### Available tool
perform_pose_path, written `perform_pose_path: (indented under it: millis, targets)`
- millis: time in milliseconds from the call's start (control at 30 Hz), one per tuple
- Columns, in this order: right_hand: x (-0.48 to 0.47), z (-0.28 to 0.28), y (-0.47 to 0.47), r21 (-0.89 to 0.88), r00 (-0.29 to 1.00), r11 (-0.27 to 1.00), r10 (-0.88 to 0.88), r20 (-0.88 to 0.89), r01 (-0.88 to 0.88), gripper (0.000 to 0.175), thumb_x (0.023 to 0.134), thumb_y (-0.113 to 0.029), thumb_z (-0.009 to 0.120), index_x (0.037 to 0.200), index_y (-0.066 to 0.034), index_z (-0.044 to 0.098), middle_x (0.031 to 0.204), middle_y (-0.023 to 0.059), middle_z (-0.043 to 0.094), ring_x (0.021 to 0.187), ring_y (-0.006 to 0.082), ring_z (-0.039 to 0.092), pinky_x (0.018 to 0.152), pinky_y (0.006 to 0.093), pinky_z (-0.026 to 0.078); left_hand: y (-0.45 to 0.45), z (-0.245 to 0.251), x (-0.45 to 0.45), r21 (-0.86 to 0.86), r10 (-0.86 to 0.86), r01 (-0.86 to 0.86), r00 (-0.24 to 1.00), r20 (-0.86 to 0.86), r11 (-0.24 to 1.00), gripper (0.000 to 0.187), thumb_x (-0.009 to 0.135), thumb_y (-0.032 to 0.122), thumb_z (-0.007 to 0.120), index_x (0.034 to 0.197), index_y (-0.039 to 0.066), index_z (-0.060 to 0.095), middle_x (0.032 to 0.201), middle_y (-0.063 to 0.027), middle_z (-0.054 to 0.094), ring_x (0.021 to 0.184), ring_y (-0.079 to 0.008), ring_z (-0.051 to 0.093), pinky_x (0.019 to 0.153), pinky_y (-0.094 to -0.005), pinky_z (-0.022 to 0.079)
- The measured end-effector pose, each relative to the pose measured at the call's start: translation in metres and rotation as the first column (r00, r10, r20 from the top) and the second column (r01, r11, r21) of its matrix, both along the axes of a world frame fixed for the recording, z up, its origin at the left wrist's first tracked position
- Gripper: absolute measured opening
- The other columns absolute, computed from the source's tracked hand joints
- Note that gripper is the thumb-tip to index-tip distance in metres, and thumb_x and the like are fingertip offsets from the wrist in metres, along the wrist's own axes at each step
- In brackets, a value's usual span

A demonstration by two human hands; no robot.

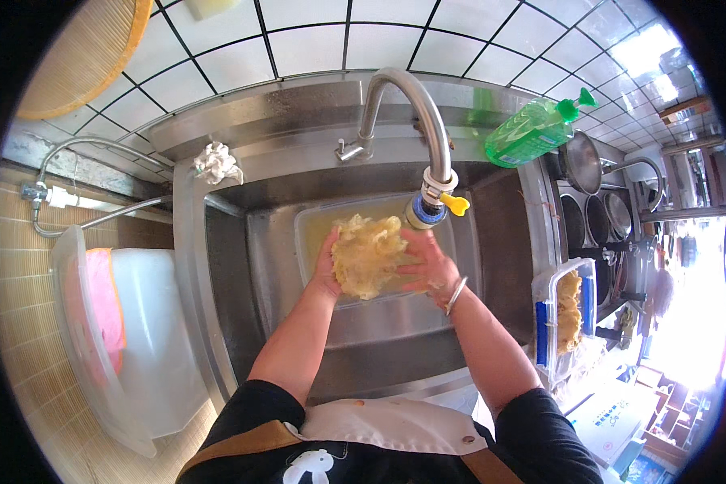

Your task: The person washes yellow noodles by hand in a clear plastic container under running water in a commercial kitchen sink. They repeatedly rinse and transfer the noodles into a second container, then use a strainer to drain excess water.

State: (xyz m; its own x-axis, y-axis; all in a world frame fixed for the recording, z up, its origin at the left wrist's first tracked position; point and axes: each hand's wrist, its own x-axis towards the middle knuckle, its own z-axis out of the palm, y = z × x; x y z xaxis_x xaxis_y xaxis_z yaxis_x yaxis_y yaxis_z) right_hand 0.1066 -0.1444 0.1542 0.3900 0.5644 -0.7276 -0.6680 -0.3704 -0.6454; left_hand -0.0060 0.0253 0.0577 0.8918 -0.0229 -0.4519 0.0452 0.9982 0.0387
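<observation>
A clump of wet, pale yellow, shredded food [369, 257] is held over a stainless steel sink [375, 357]. My left hand [327, 263] supports it from the left and below, its fingers partly hidden by the clump. My right hand [429, 263], with a bracelet at the wrist, is spread at the clump's right side, slightly blurred. Under both hands lies a clear plastic tub [314, 227] with yellowish liquid. The faucet's blue-ringed nozzle [425, 212] with a yellow lever hangs just above my right hand.
A green soap pump bottle [526, 133] leans on the sink's back right. At the back left corner lies a crumpled white cloth [218, 163]. A lidded-style container [569, 314] of similar yellow food stands right. A large plastic bin [151, 339] is left; pans [584, 160] sit beyond the sink.
</observation>
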Motion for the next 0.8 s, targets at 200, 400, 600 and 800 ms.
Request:
perform_pose_path:
  millis: [200,400,600,800]
  targets:
    - [0.001,-0.053,0.003,0.272,0.831,0.841,-0.313,-0.461,0.467,0.081,0.083,-0.073,0.029,0.135,-0.0117,0.041,0.136,0.0156,0.041,0.121,0.0334,0.044,0.102,0.0502,0.032,-0.009,0.029,0.005,0.151,-0.056,0.052,0.998,0.018,0.987,0.063,0.083,0.051,0.057,0.126,0.006,0.049,0.123,-0.0149,0.055,0.11,-0.0283,0.055,0.096,-0.0437,0.043]
    - [-0.019,-0.082,0.02,0.425,0.601,0.592,-0.13,-0.789,0.685,0.069,0.09,-0.061,0.029,0.13,-0.0063,0.043,0.131,0.0143,0.048,0.119,0.0312,0.048,0.103,0.0466,0.035,-0.028,0.063,0.022,0.994,-0.07,0.089,0.994,-0.084,0.07,0.062,0.077,0.047,0.064,0.123,0.006,0.052,0.121,-0.0128,0.054,0.111,-0.0276,0.053,0.095,-0.0422,0.04]
    - [-0.02,-0.079,0.019,0.541,0.597,0.474,0.039,-0.802,0.695,0.063,0.092,-0.054,0.032,0.13,-0.0042,0.042,0.132,0.0149,0.047,0.119,0.0302,0.047,0.103,0.0448,0.035,-0.036,0.099,0.022,0.662,-0.306,-0.281,0.949,0.081,-0.695,0.057,0.071,0.05,0.065,0.115,0.014,0.06,0.123,-0.0115,0.05,0.113,-0.0316,0.048,0.095,-0.0492,0.035]
    - [-0.019,-0.103,0.025,0.571,0.879,0.711,-0.141,-0.454,0.41,0.054,0.093,-0.048,0.035,0.121,-0.0037,0.048,0.12,0.0143,0.054,0.107,0.0293,0.052,0.096,0.0422,0.039,-0.049,0.09,0.03,0.498,-0.307,-0.347,0.938,0.163,-0.795,0.028,0.074,0.028,0.067,0.099,0.016,0.064,0.116,-0.005,0.055,0.103,-0.0249,0.056,0.088,-0.0438,0.039]
